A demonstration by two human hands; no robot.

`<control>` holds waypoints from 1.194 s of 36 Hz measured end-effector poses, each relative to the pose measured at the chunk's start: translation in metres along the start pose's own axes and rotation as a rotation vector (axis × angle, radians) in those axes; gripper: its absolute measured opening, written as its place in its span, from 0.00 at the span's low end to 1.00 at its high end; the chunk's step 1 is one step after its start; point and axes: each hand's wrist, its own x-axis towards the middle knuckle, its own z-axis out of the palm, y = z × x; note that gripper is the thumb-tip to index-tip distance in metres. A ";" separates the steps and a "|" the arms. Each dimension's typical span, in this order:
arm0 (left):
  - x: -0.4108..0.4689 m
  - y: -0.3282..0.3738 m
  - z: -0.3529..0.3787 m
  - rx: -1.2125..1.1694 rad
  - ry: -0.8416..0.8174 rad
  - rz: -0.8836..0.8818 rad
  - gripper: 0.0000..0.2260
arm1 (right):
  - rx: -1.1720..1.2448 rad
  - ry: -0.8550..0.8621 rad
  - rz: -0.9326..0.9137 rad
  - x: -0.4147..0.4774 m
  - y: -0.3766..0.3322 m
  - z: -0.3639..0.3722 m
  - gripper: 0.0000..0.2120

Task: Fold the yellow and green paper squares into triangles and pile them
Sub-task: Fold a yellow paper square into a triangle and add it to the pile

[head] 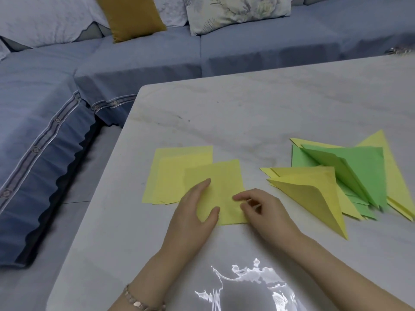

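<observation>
A single yellow paper square [219, 176] lies flat on the table, partly over a stack of yellow squares [173, 167] to its left. My left hand [195, 209] rests on the sheet's near left part with fingers straight and thumb on the paper. My right hand [262, 209] sits at the sheet's near right corner, fingers curled and pinching at the edge. To the right, a loose pile of folded triangles spreads out: yellow ones [314, 194] in front, green ones [359, 169] behind, more yellow [395, 187] at the far right.
The pale marble table [247, 113] has its left edge and rounded far corner near the stack. A blue sofa [134, 63] with a mustard cushion [132, 16] and a floral cushion [238, 12] wraps behind and left. A bright glare patch [244, 286] lies by my forearms.
</observation>
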 end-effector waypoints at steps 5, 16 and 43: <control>0.023 0.020 -0.008 0.055 -0.128 -0.051 0.38 | 0.001 -0.182 -0.145 -0.015 0.001 -0.044 0.19; 0.033 0.034 0.009 -0.451 -0.232 -0.383 0.01 | -0.562 0.043 -0.515 -0.039 0.017 -0.076 0.31; 0.010 0.020 0.000 -0.552 -0.349 -0.564 0.08 | -0.601 -0.111 -0.740 -0.054 0.022 -0.051 0.12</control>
